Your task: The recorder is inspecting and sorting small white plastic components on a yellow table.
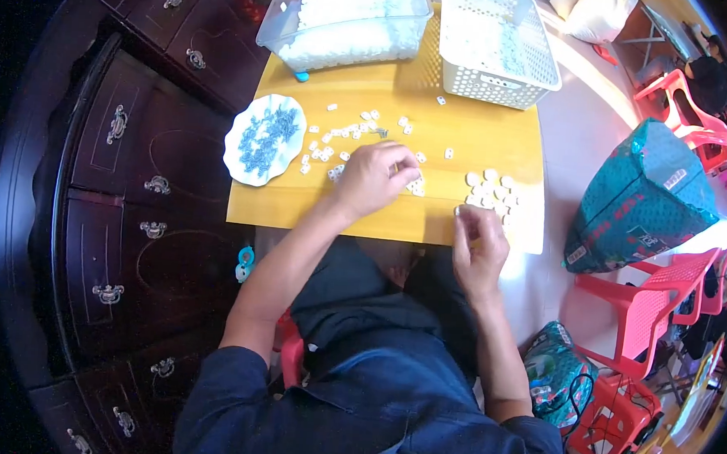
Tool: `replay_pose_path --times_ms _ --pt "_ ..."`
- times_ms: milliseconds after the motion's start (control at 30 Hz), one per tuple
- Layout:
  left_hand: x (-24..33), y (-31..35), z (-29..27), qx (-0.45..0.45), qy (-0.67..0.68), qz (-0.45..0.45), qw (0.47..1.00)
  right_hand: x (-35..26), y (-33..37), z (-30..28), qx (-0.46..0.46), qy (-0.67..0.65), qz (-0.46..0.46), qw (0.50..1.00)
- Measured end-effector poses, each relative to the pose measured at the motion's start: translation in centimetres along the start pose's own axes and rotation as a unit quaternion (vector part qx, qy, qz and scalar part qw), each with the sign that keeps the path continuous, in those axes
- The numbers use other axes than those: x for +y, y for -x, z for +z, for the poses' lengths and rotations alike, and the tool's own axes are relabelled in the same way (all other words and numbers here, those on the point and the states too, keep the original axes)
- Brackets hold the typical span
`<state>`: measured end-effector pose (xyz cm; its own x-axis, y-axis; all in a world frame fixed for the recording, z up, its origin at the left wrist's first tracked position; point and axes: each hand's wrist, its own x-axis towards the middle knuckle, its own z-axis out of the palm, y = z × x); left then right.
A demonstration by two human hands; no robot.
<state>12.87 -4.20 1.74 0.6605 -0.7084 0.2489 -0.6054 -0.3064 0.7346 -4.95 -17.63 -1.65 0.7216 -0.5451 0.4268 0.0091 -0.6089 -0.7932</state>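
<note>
Over the middle of a yellow tabletop (290,211), my left hand (370,180) is curled with thumb and fingers drawn together; whatever it holds is hidden. Small white plastic pieces with dark holes (326,153) lie scattered around and partly beneath it. My right hand (482,245) is at the table's front edge, its thumb and index finger pinched on a small white piece (457,209). Just beyond that hand lies a group of round white pieces (489,188). A scalloped white plate (234,156) at the left holds many small blue-grey parts.
A clear plastic bin (340,41) full of white pieces stands at the back, beside a white perforated basket (502,86) containing more. Dark wooden drawers (157,249) border the left side. On the right are a teal bag (636,208) and red plastic stools (639,299).
</note>
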Motion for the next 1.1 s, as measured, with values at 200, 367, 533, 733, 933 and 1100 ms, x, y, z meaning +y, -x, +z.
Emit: replay_pose_path --times_ms 200,367,533,733,933,1100 --pt "3.3 4.2 2.0 -0.006 0.180 0.030 0.983 -0.9 1.2 0.9 -0.174 -0.477 0.333 0.795" --pt "3.7 5.3 2.2 0.006 0.153 0.061 0.986 0.2 1.3 0.9 -0.192 -0.597 0.366 0.688" --pt "4.1 5.3 1.3 -0.004 0.012 0.186 0.982 0.7 1.4 1.0 -0.184 -0.609 0.381 0.671" --pt "3.9 5.7 0.7 0.005 -0.036 0.263 0.964 1.0 1.5 1.0 -0.173 -0.631 0.407 0.637" --pt "2.8 4.1 -0.5 0.062 -0.066 0.091 0.992 0.1 1.2 0.6 -0.177 -0.591 0.408 0.673" --pt "-1.6 2.6 -0.7 0.024 -0.125 -0.013 0.992 -0.9 1.2 0.9 -0.200 -0.534 0.418 0.708"
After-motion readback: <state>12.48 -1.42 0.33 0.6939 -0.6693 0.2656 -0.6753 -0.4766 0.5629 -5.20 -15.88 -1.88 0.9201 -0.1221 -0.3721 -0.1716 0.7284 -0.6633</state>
